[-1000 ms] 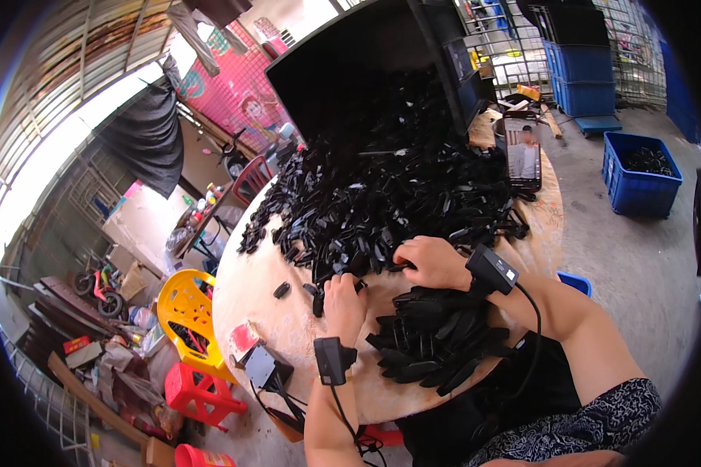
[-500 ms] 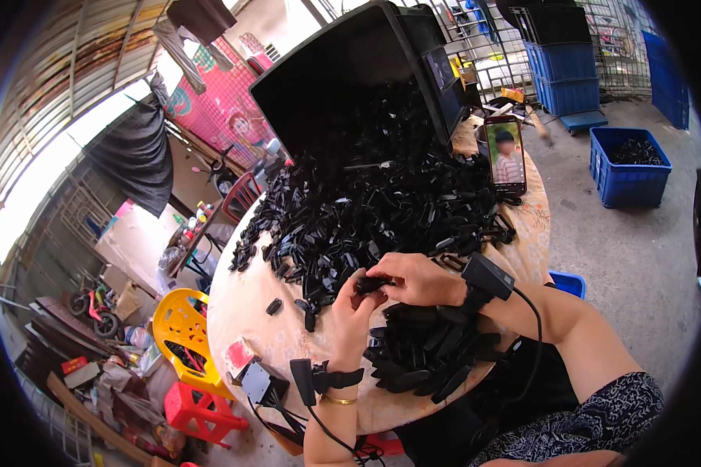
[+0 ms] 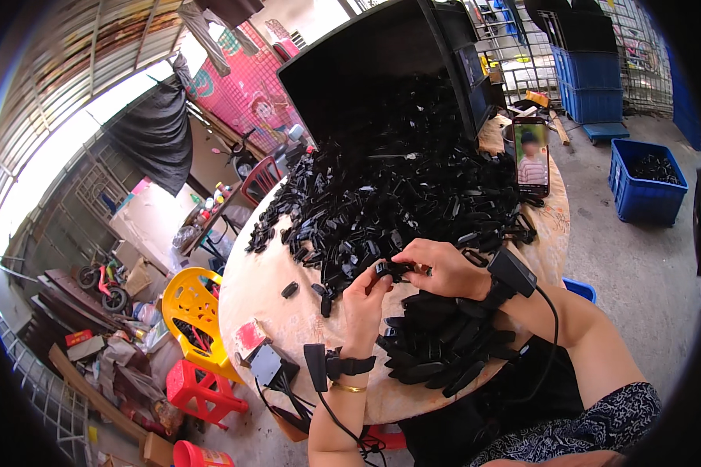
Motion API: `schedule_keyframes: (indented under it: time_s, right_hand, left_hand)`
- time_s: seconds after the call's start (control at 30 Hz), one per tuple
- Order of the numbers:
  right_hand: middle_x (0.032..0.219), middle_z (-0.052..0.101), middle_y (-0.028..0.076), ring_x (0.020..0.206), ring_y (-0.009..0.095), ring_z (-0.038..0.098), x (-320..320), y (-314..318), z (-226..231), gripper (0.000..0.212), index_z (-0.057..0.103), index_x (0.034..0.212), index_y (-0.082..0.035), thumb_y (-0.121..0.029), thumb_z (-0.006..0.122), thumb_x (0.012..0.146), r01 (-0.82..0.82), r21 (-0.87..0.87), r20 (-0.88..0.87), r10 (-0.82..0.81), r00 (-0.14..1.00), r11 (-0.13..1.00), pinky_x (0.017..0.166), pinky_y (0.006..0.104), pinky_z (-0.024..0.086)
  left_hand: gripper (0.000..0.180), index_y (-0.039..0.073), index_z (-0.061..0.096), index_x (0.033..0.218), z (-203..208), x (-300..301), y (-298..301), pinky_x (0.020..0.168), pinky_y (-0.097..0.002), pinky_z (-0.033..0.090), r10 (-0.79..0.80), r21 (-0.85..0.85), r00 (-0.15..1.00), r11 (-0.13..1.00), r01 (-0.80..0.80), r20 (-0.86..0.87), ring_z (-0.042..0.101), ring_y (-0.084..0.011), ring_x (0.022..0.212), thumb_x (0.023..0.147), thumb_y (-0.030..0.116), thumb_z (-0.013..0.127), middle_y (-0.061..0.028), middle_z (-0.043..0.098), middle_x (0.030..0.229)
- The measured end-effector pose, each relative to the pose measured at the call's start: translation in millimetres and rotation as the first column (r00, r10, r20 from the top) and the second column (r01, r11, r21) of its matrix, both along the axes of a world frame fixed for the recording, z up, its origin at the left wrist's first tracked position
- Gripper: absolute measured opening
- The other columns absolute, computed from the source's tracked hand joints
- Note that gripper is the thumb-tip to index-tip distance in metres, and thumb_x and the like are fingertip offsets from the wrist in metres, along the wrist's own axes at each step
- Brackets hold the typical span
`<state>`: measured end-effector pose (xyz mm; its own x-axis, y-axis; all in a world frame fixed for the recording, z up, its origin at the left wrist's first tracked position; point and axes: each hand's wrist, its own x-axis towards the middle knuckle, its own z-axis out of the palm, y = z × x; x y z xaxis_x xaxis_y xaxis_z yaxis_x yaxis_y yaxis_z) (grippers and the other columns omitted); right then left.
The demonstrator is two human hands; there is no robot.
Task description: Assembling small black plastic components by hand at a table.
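Between my fingertips, above the round table, is a small black plastic piece [image 3: 395, 269]; its exact kind I cannot make out. My left hand [image 3: 362, 300] pinches its left end with thumb and fingers. At the other end my right hand [image 3: 448, 268] closes on it, its fingers partly hiding the piece. Beyond both hands spreads a large pile of similar black plastic parts [image 3: 413, 202]. Below my right hand lies a heap of longer, flat black parts [image 3: 444, 342] along the table's near edge. One loose black part [image 3: 290, 289] rests left of my left hand.
A big black bin [image 3: 366, 62] lies tipped at the back, its opening toward the pile. A phone [image 3: 531, 156] stands at the table's right. Cables run from a small box [image 3: 266, 364] at left. A yellow chair [image 3: 183, 300], red stool [image 3: 199, 389] and blue crate [image 3: 648, 187] surround the table.
The whole view has shifted, the scene sliding rightward. My hands still hold the black piece, and more of it shows between them as my right fingers sit farther from the left ones.
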<state>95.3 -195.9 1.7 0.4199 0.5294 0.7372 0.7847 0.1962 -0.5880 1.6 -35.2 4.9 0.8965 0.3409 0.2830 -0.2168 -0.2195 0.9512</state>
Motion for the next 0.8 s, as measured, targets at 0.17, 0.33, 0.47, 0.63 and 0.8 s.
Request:
schedule_keyframes:
  time_s: [0.17, 0.33, 0.47, 0.63, 0.8]
  right_hand:
    - [0.091, 0.060, 0.010, 0.068, 0.021, 0.060, -4.9, -0.4, 2.5, 0.031, 0.063, 0.106, -0.002, -0.006, 0.066, 0.075, -0.007, 0.001, -0.014, 0.007, 1.000, 1.000, 0.059, 0.0284, 0.049]
    - [0.090, 0.060, 0.011, 0.069, 0.021, 0.060, -4.2, 0.7, 0.4, 0.030, 0.062, 0.107, -0.002, -0.006, 0.066, 0.077, -0.010, 0.020, -0.010, 0.010, 1.000, 1.000, 0.059, 0.0286, 0.049]
    - [0.090, 0.060, 0.011, 0.069, 0.020, 0.060, -5.3, 1.6, -0.3, 0.030, 0.063, 0.107, -0.001, -0.005, 0.067, 0.077, -0.007, 0.036, -0.010, 0.007, 1.000, 0.999, 0.059, 0.0284, 0.049]
    - [0.090, 0.060, 0.010, 0.070, 0.019, 0.060, -7.3, 3.6, -1.3, 0.032, 0.062, 0.108, -0.001, -0.003, 0.068, 0.076, 0.008, 0.034, -0.017, -0.007, 1.000, 0.999, 0.059, 0.0273, 0.050]
    - [0.090, 0.060, 0.010, 0.072, 0.020, 0.060, -9.0, 3.4, 2.4, 0.032, 0.063, 0.105, -0.001, -0.001, 0.070, 0.074, 0.065, 0.059, 0.075, -0.070, 0.995, 0.996, 0.060, 0.0277, 0.050]
  left_hand:
    - [0.030, 0.001, 0.063, 0.115, 1.9, -1.3, 2.0, 0.068, -0.0186, 0.045, -0.001, -0.036, 1.000, 0.999, 0.001, 0.000, 0.054, -0.0047, 0.073, 0.084, 0.001, 0.062, 0.0018, 0.063, 0.085]
    - [0.030, 0.001, 0.063, 0.114, 5.9, -2.8, 0.8, 0.067, -0.0183, 0.044, -0.011, -0.055, 1.000, 0.998, 0.012, 0.010, 0.054, -0.0045, 0.072, 0.084, 0.001, 0.062, 0.0021, 0.063, 0.084]
    - [0.028, 0.000, 0.064, 0.112, 7.2, -3.5, 0.7, 0.067, -0.0184, 0.044, -0.017, -0.056, 1.000, 0.998, 0.017, 0.003, 0.054, -0.0044, 0.071, 0.084, 0.001, 0.063, 0.0028, 0.063, 0.081]
    - [0.027, 0.000, 0.065, 0.111, 6.7, -4.1, -1.3, 0.066, -0.0179, 0.044, -0.011, -0.024, 1.000, 1.000, 0.010, -0.013, 0.054, -0.0039, 0.072, 0.084, 0.001, 0.063, 0.0032, 0.063, 0.081]
    - [0.031, -0.003, 0.060, 0.116, 2.0, -0.8, -10.2, 0.072, -0.0188, 0.047, 0.030, -0.195, 0.998, 0.981, -0.018, 0.056, 0.056, -0.0051, 0.079, 0.086, 0.003, 0.061, -0.0017, 0.065, 0.094]
